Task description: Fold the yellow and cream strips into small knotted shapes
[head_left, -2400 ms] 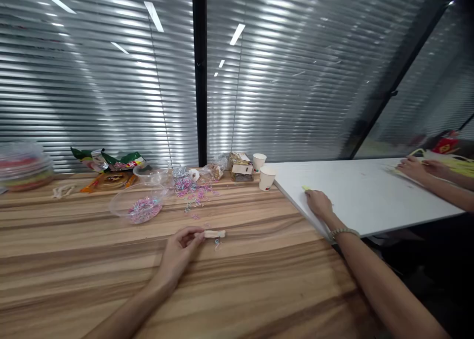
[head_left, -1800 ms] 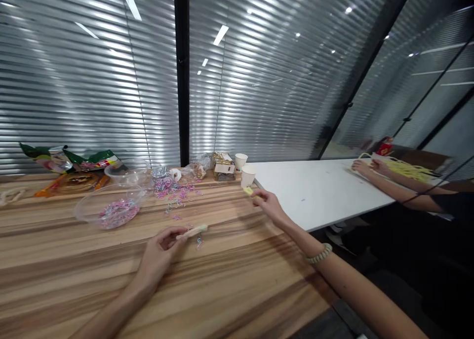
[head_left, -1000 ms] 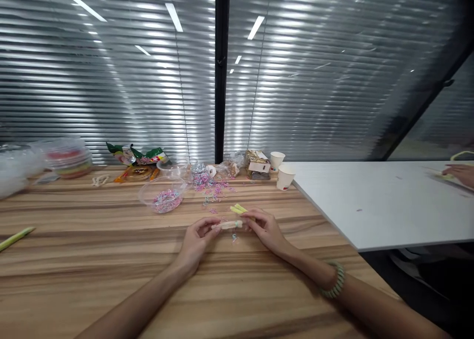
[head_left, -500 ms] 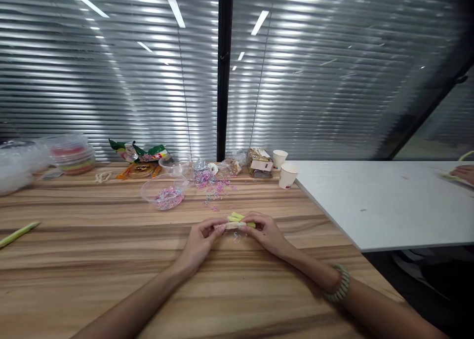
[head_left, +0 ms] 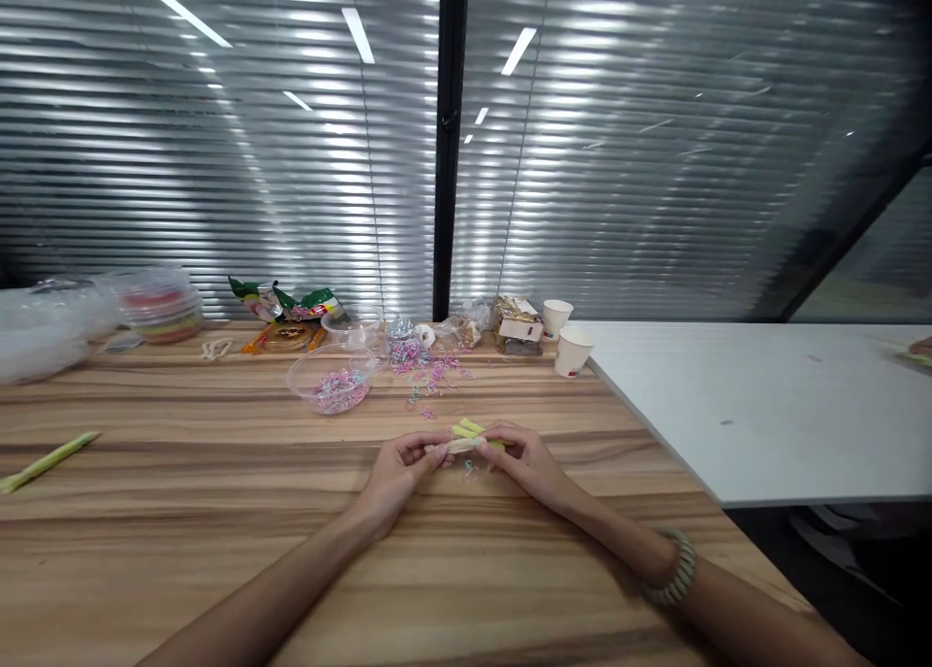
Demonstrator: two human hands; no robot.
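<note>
Between my two hands lies a pale yellow bundle (head_left: 463, 445), low over the wooden table. My left hand (head_left: 403, 468) pinches its left end between thumb and fingers. The right end is gripped by my right hand (head_left: 525, 460), whose wrist wears a braided band. Yellow strips (head_left: 468, 427) show just behind the bundle, close to my right fingers. A few small coloured bands (head_left: 470, 470) lie on the table just in front of it. What exactly the bundle is made of is too small to tell.
Behind my hands stand a clear bowl (head_left: 339, 392) of pink bands, scattered bands (head_left: 435, 376), paper cups (head_left: 573, 352) and snack packets (head_left: 287, 303). Stacked plastic tubs (head_left: 161, 308) and a green-yellow stick (head_left: 49, 461) are at left. Another person's hand (head_left: 923, 347) is over the white table (head_left: 786, 415).
The whole view has shifted slightly, so the table items appear a little further right. Both my hands keep their hold on the bundle. The other person's hand shows less at the right edge.
</note>
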